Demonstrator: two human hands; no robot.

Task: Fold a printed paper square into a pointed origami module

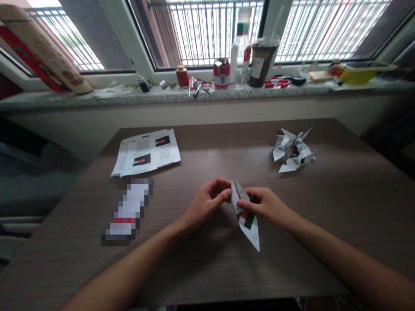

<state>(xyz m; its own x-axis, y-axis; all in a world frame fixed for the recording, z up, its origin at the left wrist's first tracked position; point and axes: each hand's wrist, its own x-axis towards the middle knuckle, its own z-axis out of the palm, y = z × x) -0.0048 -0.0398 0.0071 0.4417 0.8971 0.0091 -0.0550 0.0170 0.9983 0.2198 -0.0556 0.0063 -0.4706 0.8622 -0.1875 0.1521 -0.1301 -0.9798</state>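
Observation:
A folded paper piece point(247, 221), long and pointed with printed black and red patches, is held above the table between both hands. My left hand point(214, 193) pinches its left edge near the top, thumb and fingers closed. From the other side my right hand point(261, 201) grips it, thumb lying across the front and the fingers behind, partly hidden. Its lower tip points down toward the table's near side. Several folded paper figures point(293, 151) with sharp points lie in a heap at the back right.
Printed sheets point(147, 152) lie stacked at the table's back left, with a blurred-out phone-like object point(129, 209) nearer me. On the stone sill point(129, 98) stand a red can point(221, 73), a glass bottle point(238, 52), a drink cup point(261, 62) and a yellow container point(358, 74).

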